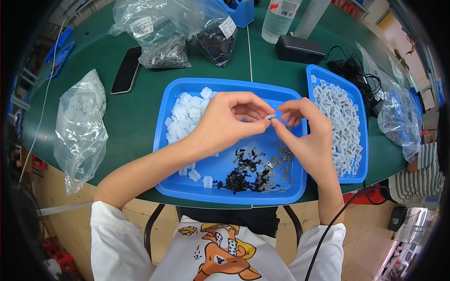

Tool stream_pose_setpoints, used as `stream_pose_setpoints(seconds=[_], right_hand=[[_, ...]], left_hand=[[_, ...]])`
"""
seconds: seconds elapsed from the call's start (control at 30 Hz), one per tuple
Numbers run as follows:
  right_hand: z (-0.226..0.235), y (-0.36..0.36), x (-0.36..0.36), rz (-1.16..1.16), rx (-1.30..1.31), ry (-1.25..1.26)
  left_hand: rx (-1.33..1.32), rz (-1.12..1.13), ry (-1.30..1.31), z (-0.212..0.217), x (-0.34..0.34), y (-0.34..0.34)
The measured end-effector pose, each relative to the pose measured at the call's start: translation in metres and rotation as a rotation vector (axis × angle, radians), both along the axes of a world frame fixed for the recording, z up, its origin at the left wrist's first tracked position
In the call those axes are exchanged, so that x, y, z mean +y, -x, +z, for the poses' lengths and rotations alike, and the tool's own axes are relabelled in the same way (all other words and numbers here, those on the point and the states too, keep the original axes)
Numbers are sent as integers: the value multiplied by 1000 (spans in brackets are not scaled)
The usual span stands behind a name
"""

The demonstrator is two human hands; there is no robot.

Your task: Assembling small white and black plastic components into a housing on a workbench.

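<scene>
Over a blue tray (173, 187), my left hand (225, 122) and my right hand (302, 136) meet, both pinching one small translucent white plastic part (270, 116) between their fingertips. Inside the tray lie a heap of white translucent pieces (185, 114) at the left, small black clips (241, 175) and grey clips (281, 161) at the front right. To the right stands a second blue tray (311, 75) filled with several white assembled pieces (340, 117).
On the green table are a clear crumpled bag (79, 126) at left, a black phone (126, 70), bags of grey parts (164, 51) and black parts (215, 42), a water bottle (279, 18), a black adapter (300, 49) and another bag (398, 117) at right.
</scene>
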State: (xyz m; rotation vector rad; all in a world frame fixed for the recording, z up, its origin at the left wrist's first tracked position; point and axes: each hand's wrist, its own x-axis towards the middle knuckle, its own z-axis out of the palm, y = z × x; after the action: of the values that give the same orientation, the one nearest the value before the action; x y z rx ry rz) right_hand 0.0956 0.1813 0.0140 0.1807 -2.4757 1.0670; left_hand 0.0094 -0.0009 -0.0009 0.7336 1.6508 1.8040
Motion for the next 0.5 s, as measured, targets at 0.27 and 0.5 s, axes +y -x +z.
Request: stream_pose_setpoints(seconds=[0.27, 0.5], right_hand=[[-6, -2, -6, 91, -54, 22], [-3, -5, -12, 107, -66, 27]], left_hand=[[105, 35, 30, 0, 0, -6], [458, 67, 81, 5, 1, -10]])
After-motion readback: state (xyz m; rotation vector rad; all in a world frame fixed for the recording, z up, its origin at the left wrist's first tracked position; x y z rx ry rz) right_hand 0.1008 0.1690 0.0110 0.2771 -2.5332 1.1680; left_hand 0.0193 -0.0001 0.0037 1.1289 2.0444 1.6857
